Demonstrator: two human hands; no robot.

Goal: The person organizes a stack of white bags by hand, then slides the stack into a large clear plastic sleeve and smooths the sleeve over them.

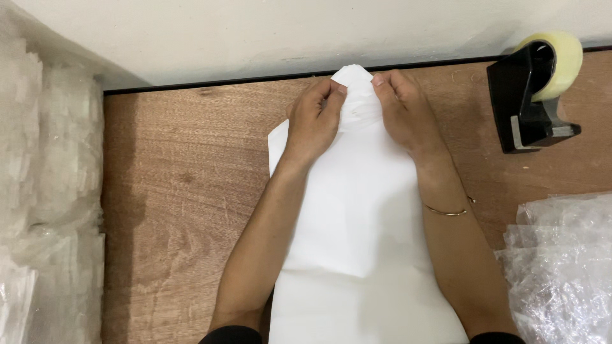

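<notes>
Brown wooden tabletop [178,191] runs up to a pale wall, with stacks of clear plastic bags [44,191] heaped on the left and more crinkled plastic [561,267] at the lower right. A black tape dispenser [532,89] with a roll of clear tape stands at the far right corner, well apart from the hands.

Lying lengthwise down the middle of the table is a white sheet [357,216], folded so its far end narrows to a bunched tip near the wall. The left hand [313,121] and the right hand [400,108] both sit at that tip, fingers curled and pressed together, each thumb and forefinger pinching the white material from its own side. A thin gold bangle [446,211] circles the right wrist.

To my eye, the gathering goes best if both pinches stay level and close, so the folds meet evenly at the centre, and the forearms keep the lower part flat against the wood.
</notes>
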